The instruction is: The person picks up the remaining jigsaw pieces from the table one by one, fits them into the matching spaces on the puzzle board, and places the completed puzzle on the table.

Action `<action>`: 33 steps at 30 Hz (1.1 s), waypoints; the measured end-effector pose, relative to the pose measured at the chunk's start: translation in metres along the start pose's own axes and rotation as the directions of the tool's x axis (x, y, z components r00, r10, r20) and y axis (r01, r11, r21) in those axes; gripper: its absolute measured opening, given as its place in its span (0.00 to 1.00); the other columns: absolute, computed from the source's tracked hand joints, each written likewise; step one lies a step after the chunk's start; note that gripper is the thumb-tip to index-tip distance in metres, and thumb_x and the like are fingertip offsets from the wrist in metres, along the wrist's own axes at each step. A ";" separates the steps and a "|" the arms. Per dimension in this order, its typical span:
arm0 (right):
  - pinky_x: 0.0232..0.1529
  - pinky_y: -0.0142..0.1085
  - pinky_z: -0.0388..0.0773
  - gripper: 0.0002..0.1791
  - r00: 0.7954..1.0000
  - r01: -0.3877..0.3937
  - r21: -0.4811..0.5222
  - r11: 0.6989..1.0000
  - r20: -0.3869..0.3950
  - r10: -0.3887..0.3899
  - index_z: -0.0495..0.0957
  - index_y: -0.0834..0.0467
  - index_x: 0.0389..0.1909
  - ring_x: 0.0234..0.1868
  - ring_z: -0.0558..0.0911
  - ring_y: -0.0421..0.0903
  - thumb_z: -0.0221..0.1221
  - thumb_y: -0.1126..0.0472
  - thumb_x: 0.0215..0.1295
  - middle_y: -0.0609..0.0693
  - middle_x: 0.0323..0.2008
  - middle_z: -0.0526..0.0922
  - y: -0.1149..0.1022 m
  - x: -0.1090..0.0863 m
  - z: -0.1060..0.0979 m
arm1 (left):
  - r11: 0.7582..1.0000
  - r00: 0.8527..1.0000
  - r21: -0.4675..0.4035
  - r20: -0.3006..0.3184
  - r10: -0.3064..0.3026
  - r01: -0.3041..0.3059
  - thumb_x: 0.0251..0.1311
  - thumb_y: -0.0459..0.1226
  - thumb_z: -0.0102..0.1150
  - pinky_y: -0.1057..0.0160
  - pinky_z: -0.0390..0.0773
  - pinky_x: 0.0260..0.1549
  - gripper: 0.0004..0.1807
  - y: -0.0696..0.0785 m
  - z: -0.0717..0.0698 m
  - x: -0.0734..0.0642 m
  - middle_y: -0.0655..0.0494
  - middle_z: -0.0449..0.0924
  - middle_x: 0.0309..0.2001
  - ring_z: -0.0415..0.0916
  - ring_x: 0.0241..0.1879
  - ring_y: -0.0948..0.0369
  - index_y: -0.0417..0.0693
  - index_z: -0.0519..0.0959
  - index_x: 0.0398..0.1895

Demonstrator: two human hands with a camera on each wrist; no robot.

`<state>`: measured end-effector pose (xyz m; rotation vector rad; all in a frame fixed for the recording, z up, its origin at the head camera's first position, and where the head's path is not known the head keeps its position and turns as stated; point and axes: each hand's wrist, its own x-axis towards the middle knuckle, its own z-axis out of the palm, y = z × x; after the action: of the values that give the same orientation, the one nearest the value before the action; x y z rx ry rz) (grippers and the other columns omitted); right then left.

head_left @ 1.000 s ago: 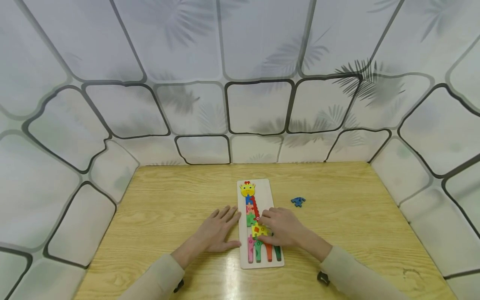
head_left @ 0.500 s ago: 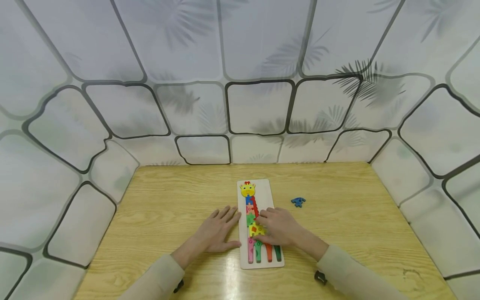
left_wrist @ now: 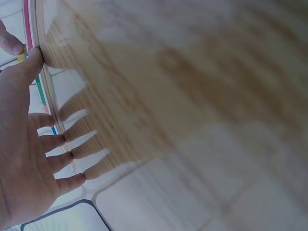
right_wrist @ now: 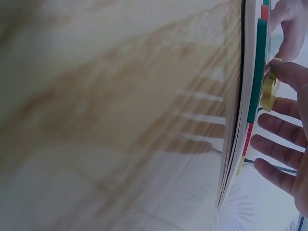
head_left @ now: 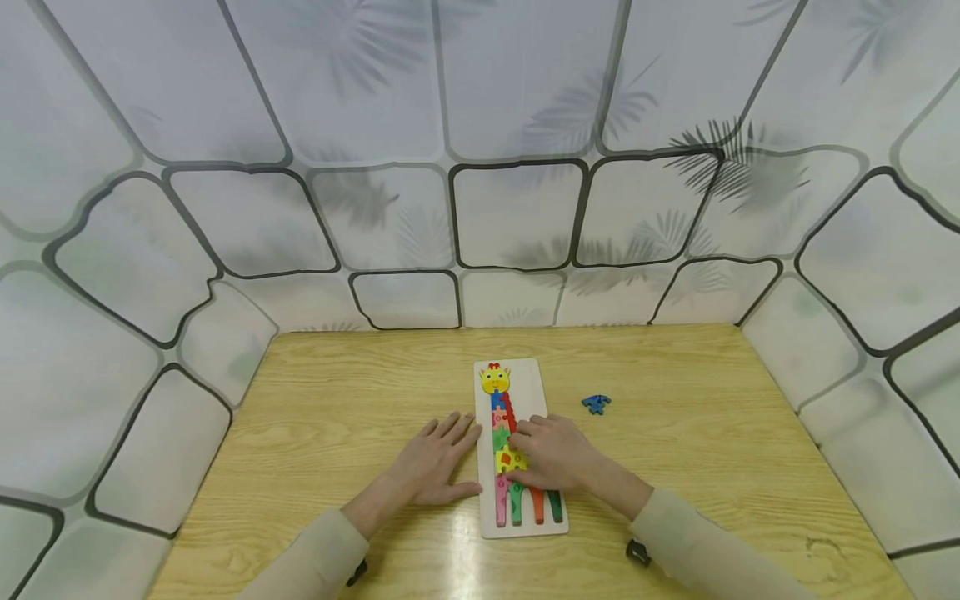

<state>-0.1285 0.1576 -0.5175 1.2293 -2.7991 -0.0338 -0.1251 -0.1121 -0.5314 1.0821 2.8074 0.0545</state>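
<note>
A white puzzle board (head_left: 529, 385) lies lengthwise on the table, bearing a giraffe of coloured pieces. My right hand (head_left: 561, 454) is over its lower half and pinches a yellow body piece (head_left: 507, 460) between thumb and index finger. In the right wrist view this yellow piece (right_wrist: 268, 94) stands above the board's surface, the other fingers extended. Flat on the table, my left hand (head_left: 437, 462) has spread fingers, with thumb and fingertips at the board's left edge. Pink and green legs (head_left: 516, 504) show below; the right hand partly hides the orange one.
A loose blue puzzle piece (head_left: 596, 404) lies on the wooden table (head_left: 360, 375), right of the board. The giraffe's yellow head (head_left: 495, 380) and its neck pieces fill the board's upper left. Patterned walls (head_left: 517, 217) enclose the table's back and sides.
My right hand has slid slightly left across the board, taking the yellow piece with it towards the pink leg and green neck piece. My left hand stays in place.
</note>
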 end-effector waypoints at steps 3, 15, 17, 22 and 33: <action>0.44 0.36 0.85 0.26 1.000 0.002 -0.008 1.000 0.000 -0.002 0.86 0.45 0.49 0.43 0.86 0.42 0.62 0.30 0.67 0.42 0.46 0.88 0.000 0.001 0.001 | 1.000 1.000 -0.015 0.002 -0.002 0.002 0.70 0.72 0.46 0.39 0.67 0.78 0.51 0.000 -0.001 0.000 0.45 0.57 0.84 0.57 0.83 0.43 0.51 0.57 0.85; 0.44 0.37 0.85 0.25 1.000 0.004 -0.022 1.000 0.022 -0.003 0.86 0.46 0.47 0.42 0.86 0.42 0.62 0.29 0.67 0.43 0.46 0.88 0.000 0.003 -0.001 | 1.000 1.000 -0.015 0.003 0.003 -0.003 0.70 0.72 0.45 0.38 0.67 0.78 0.51 -0.001 0.000 0.000 0.45 0.57 0.84 0.57 0.83 0.43 0.50 0.57 0.85; 0.44 0.37 0.85 0.25 1.000 0.007 -0.026 1.000 0.022 -0.007 0.86 0.45 0.46 0.42 0.86 0.42 0.62 0.29 0.67 0.43 0.45 0.88 0.000 0.003 0.000 | 1.000 1.000 -0.017 0.004 0.002 -0.002 0.70 0.72 0.45 0.38 0.67 0.78 0.51 -0.001 0.000 0.000 0.45 0.57 0.84 0.57 0.83 0.43 0.51 0.57 0.85; 0.42 0.36 0.84 0.25 1.000 0.014 -0.025 1.000 0.019 -0.013 0.85 0.45 0.44 0.40 0.85 0.42 0.62 0.29 0.67 0.43 0.44 0.88 0.000 0.004 0.001 | 1.000 1.000 -0.018 0.003 0.003 -0.003 0.70 0.72 0.45 0.39 0.66 0.78 0.51 -0.001 0.000 0.000 0.45 0.57 0.84 0.57 0.83 0.43 0.50 0.57 0.85; 0.43 0.36 0.84 0.26 0.998 0.009 -0.010 1.000 0.055 -0.009 0.85 0.45 0.45 0.41 0.85 0.41 0.60 0.27 0.68 0.43 0.46 0.88 0.001 0.006 0.003 | 1.000 1.000 -0.016 -0.001 0.006 -0.006 0.70 0.72 0.46 0.39 0.67 0.78 0.51 0.000 -0.002 -0.001 0.46 0.57 0.84 0.58 0.83 0.44 0.51 0.57 0.85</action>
<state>-0.1337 0.1540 -0.5204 1.2574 -2.8360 -0.0840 -0.1251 -0.1126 -0.5297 1.0866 2.8000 0.0786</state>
